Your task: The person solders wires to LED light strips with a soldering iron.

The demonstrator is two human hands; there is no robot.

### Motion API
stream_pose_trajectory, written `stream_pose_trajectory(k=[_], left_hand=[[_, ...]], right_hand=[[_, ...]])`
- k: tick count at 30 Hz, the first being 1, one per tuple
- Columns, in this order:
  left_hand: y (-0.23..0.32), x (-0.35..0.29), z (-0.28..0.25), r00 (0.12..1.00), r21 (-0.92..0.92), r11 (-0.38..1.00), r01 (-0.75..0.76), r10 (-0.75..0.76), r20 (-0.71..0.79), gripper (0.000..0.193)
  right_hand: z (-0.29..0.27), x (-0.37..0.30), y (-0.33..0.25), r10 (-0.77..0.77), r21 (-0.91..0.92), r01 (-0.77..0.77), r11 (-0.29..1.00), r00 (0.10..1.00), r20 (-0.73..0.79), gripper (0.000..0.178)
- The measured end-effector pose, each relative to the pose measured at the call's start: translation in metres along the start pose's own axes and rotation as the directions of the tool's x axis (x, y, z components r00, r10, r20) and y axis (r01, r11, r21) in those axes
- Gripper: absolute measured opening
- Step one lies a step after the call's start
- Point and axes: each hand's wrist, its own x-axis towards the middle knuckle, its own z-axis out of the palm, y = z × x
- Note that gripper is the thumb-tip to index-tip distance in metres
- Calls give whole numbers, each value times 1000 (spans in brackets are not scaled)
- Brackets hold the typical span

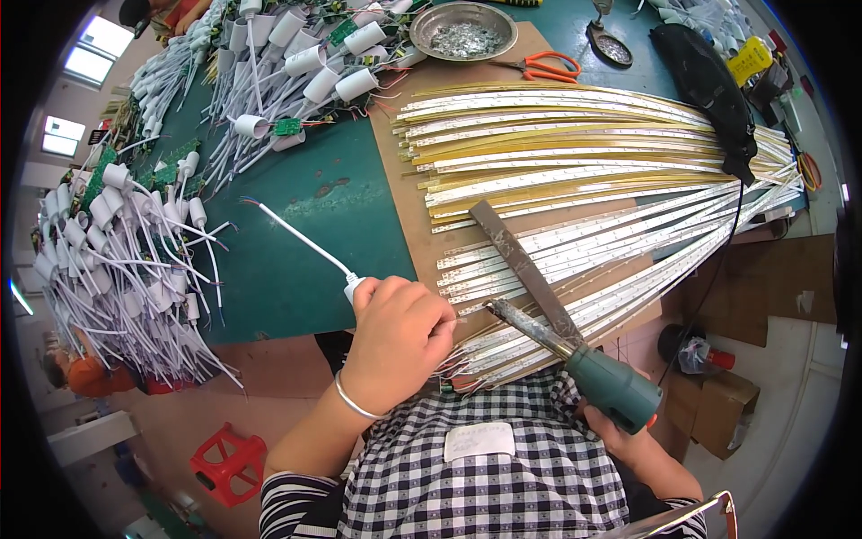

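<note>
My left hand (400,328) is closed around the white end cap of a white cable (301,235). The cable reaches out over the green table, its bare coloured wires at the far end. What the fingertips pinch below the cap is partly hidden. My right hand (615,436) grips a green soldering gun (615,388) from beneath, partly hidden by its body. The iron's tip (492,308) points left toward my left hand, a short gap away. Under the iron, long white LED strips (557,251) lie fanned out, with a flat metal bar (523,268) across them.
Heaps of white capped cables with green circuit boards cover the table's left (117,260) and back (296,72). A metal bowl (462,31) and orange-handled scissors (548,66) lie beyond the strips. A black cord (718,260) hangs at right. A red stool (229,463) stands below.
</note>
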Motion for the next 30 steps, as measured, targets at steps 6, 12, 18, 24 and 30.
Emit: stream_pose_trajectory(k=[6, 12, 18, 24, 30], left_hand=[[-3, -1, 2, 998, -64, 998, 24, -20, 55, 8], [-2, -2, 10, 999, -23, 1000, 18, -19, -43, 10], [1, 1, 11, 999, 19, 1000, 5, -4, -35, 12], [1, 1, 14, 999, 49, 999, -18, 20, -48, 13], [1, 0, 14, 998, 41, 999, -20, 23, -57, 13]], right_hand=[[1, -5, 5, 53, -6, -53, 999, 999, -4, 24], [1, -5, 2, 79, -5, -79, 997, 997, -1, 25], [2, -6, 5, 80, 1, -80, 997, 997, -9, 25], [-3, 10, 2, -152, -121, 164, 979, 983, 105, 24], [-2, 19, -12, -204, -188, 215, 958, 976, 74, 24]])
